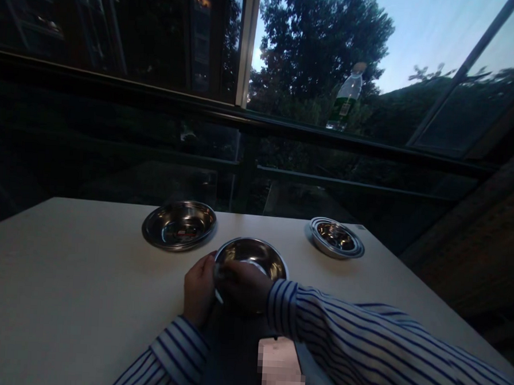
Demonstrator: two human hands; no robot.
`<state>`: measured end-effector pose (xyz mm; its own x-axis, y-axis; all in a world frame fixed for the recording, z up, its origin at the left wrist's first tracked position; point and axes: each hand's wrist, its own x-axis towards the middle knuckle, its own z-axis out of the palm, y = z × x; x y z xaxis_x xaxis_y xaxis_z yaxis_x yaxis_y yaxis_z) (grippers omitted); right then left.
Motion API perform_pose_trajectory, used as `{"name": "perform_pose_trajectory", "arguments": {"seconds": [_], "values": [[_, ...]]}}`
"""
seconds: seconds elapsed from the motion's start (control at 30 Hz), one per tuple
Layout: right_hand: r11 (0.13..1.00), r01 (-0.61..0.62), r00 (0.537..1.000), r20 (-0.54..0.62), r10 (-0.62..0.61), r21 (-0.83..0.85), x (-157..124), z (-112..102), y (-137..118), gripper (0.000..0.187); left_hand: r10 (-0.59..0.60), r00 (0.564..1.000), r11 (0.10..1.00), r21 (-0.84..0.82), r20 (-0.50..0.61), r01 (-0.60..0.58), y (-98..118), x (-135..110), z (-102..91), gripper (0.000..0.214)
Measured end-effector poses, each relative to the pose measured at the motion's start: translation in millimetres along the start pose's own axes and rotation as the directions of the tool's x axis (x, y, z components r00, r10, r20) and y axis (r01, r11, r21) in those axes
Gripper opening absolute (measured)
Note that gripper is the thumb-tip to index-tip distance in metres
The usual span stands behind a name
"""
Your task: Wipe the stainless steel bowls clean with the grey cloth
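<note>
A shiny metal bowl is before me on the table, its near side covered by my hands. My left hand grips the bowl's left edge, fingers closed. Reaching across the bowl's near side, my right hand is closed at that same left edge, close to my left fingers. A small pale strip shows beneath the right fingers; what it belongs to is too dark to make out.
On the white table, a wide metal basin sits at the back left and several nested metal bowls at the back right. A phone lies nearest me. A plastic bottle stands on the window ledge.
</note>
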<state>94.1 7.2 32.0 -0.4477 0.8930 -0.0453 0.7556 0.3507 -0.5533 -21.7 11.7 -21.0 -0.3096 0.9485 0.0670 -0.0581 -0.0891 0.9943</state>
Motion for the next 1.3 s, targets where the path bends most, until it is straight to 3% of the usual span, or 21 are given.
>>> {"name": "perform_pose_trajectory", "arguments": {"seconds": [0.1, 0.17, 0.23, 0.33, 0.4, 0.47, 0.57, 0.67, 0.83, 1.0, 1.07, 1.2, 1.3], "values": [[0.994, -0.111, 0.986, -0.125, 0.109, -0.007, 15.5, 7.1, -0.2, 0.03, -0.022, 0.998, 0.999, -0.035, 0.051, 0.024, -1.6, -0.3, 0.2, 0.036], [0.991, -0.132, 0.982, -0.143, 0.127, -0.024, 18.7, 8.4, -0.3, 0.032, -0.018, 0.999, 1.0, -0.011, 0.049, 0.019, -0.3, -1.1, 0.4, 0.036], [0.995, -0.085, 0.994, -0.079, 0.08, -0.061, 14.6, 6.9, 0.1, 0.029, -0.007, 1.0, 1.0, 0.013, 0.012, 0.007, 2.4, -1.9, 0.3, 0.037], [0.985, 0.058, 0.992, 0.119, -0.039, -0.163, -2.4, -3.4, 6.3, 0.018, 0.015, 0.999, 0.998, 0.068, -0.052, -0.011, 6.2, -2.3, -0.6, 0.037], [0.931, 0.165, 0.961, 0.266, -0.077, -0.327, -15.3, -16.7, 16.0, 0.013, 0.029, 0.998, 0.993, 0.114, -0.057, -0.023, 7.4, -2.1, -1.4, 0.036], [0.873, 0.201, 0.947, 0.315, -0.058, -0.443, -24.3, -33.4, 28.4, 0.009, 0.039, 0.999, 0.989, 0.144, -0.034, -0.034, 8.1, -1.8, -1.9, 0.036], [0.75, 0.233, 0.955, 0.291, -0.057, -0.619, -24.6, -57.4, 45.1, 0.006, 0.041, 0.999, 0.987, 0.158, 0.011, -0.043, 8.5, -1.9, -2.2, 0.036], [0.631, 0.302, 0.953, 0.253, -0.169, -0.715, -8.8, -69.5, 53.0, 0.015, 0.042, 0.998, 0.991, 0.128, 0.041, -0.047, 7.8, -2.1, -1.9, 0.038], [0.479, 0.491, 0.857, 0.304, -0.417, -0.727, 26.7, -54.6, 42.1, 0.025, 0.039, 0.997, 0.996, 0.076, 0.069, -0.044, 6.1, -0.7, -1.1, 0.035], [0.374, 0.63, 0.731, 0.359, -0.58, -0.68, 38.3, -34.5, 25.5, 0.027, 0.042, 0.997, 0.995, 0.087, 0.066, -0.048, 9.0, -0.7, -1.4, 0.035], [0.392, 0.601, 0.759, 0.345, -0.552, -0.696, 36.5, -38.6, 27.4, 0.027, 0.042, 0.996, 0.993, 0.102, 0.082, -0.05, 10.3, -1.5, -1.3, 0.034], [0.496, 0.446, 0.885, 0.285, -0.368, -0.745, 19.7, -59.4, 42.7, 0.025, 0.048, 0.996, 0.994, 0.099, 0.072, -0.055, 10.3, -2.2, -1.6, 0.036], [0.581, 0.374, 0.927, 0.282, -0.246, -0.723, -4.0, -63.8, 49.3, 0.012, 0.045, 0.998, 0.993, 0.109, 0.037, -0.049, 8.7, -1.8, -1.8, 0.036]]}}
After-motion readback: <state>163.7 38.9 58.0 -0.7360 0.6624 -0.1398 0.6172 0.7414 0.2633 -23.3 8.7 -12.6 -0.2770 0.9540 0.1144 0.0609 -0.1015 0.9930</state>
